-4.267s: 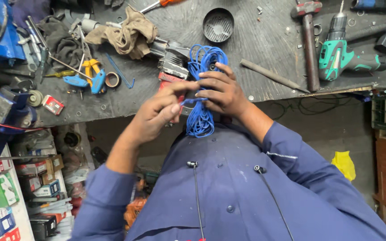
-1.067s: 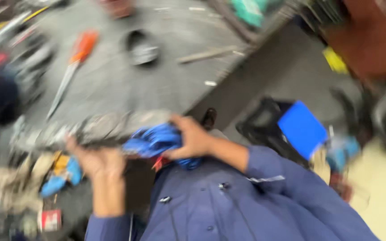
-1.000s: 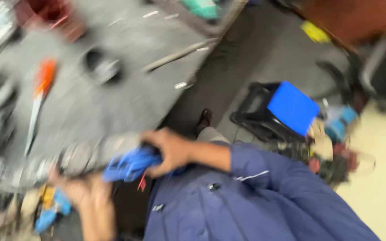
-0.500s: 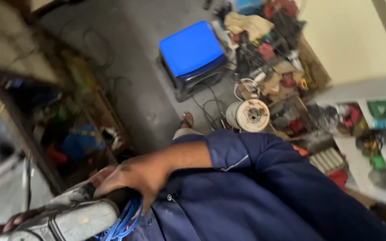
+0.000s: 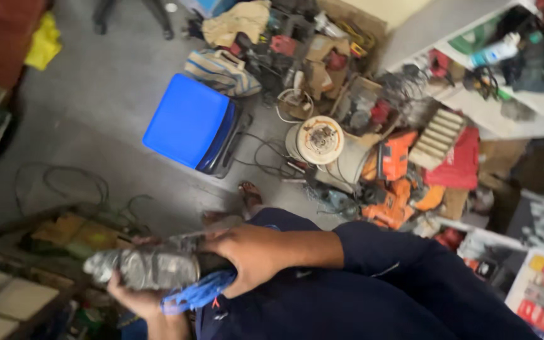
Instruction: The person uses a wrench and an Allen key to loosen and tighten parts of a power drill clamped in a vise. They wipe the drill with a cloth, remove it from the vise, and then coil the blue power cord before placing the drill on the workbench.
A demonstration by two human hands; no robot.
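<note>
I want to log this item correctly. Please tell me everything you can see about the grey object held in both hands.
The grey object is long and roughly cylindrical, with a dull, wrinkled silvery surface like metal or foil wrap; blur hides detail. It lies almost level, pointing left. The right hand grips its right end, the left hand supports it from below. A bundle of blue cord hangs beneath it, touching.

A blue stool stands on the grey floor — beside it a cable spool and orange power tools.
</note>
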